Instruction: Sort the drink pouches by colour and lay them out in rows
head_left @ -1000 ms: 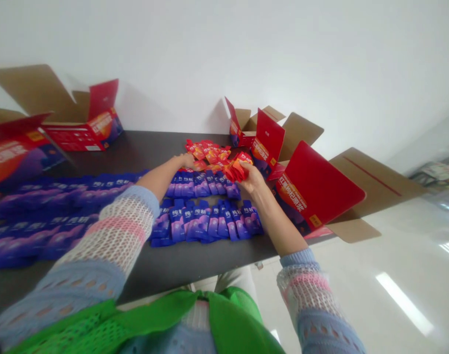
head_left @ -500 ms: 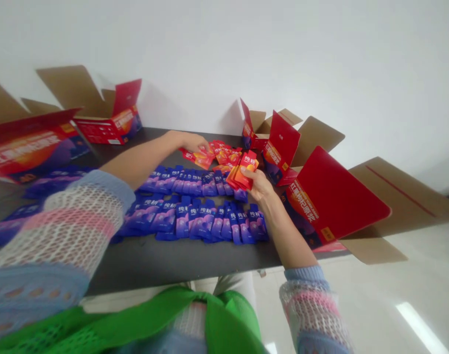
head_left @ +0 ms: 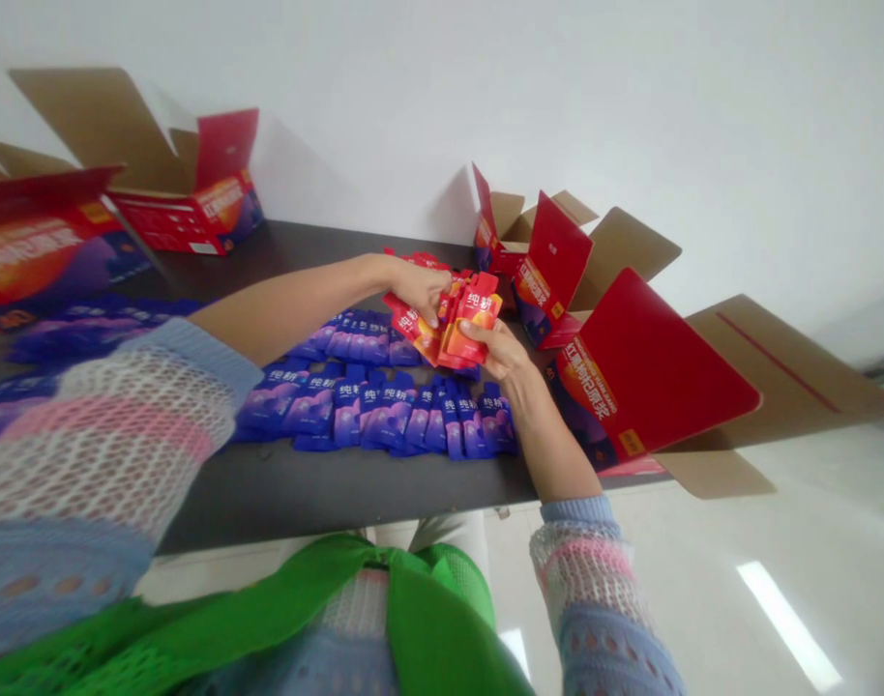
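My right hand is closed round a fanned bunch of red-and-orange pouches, thumb on the front one. Close beside it, my left hand grips more red pouches, and the two bunches meet and overlap. Behind my hands lie further red pouches, partly hidden by the left hand. Below them, purple-blue pouches lie overlapping in rows on the dark table.
On the right stand open red cartons, the nearest one with its flaps spread past the table edge. Another open carton stands at the back left, beside a larger one. A white wall rises behind the table.
My left hand has moved right with its red pouches, up against the bunch in my right hand. The right hand keeps its hold. The camera view has shifted slightly.
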Demonstrator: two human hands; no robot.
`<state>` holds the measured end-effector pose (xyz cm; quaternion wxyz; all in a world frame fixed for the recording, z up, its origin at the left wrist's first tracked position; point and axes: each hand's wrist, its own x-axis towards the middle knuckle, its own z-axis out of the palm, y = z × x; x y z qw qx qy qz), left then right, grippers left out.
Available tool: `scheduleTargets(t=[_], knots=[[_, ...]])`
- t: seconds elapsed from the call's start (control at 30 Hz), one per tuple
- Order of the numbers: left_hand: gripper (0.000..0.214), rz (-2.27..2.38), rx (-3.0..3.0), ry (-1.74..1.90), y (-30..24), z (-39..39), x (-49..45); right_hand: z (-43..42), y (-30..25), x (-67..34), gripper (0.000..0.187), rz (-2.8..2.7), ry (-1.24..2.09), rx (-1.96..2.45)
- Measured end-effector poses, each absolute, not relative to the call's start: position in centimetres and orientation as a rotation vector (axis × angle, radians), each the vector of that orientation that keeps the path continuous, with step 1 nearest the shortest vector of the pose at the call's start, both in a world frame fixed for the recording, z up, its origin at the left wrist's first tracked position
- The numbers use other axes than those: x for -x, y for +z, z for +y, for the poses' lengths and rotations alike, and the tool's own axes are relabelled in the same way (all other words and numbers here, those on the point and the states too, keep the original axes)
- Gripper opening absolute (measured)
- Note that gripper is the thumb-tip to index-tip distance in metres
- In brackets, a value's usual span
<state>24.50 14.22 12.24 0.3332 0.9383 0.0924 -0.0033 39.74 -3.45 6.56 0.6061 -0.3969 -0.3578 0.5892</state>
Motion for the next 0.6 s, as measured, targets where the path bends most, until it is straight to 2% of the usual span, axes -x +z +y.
scheduleTargets(t=[0.1, 0.33, 0.43, 0.53, 0.6], knots=[[0.032, 0.207, -2.417, -0.136, 12.6, 13.5, -25.5, -3.6, 5.9, -39.8, 0.043, -0.802, 1.346, 0.911], [0.028, 0.271, -2.342, -0.087, 11.3, 13.1, -26.6, -3.8, 4.0, -39.5, 0.046, -0.794, 1.405, 0.953], [0.036, 0.328, -2.186, 0.075, 10.3, 13.5, -26.9, -3.8, 4.1, -40.0, 0.044, -0.763, 1.384, 1.010], [0.050, 0.502, -1.980, 0.368, 9.9, 14.6, -27.5, -3.6, 4.6, -41.2, 0.031, -0.613, 1.266, 1.041], [0.042, 0.677, -1.894, 0.548, 9.9, 15.8, -28.1, -3.6, 4.9, -42.1, 0.025, -0.494, 1.194, 1.040]])
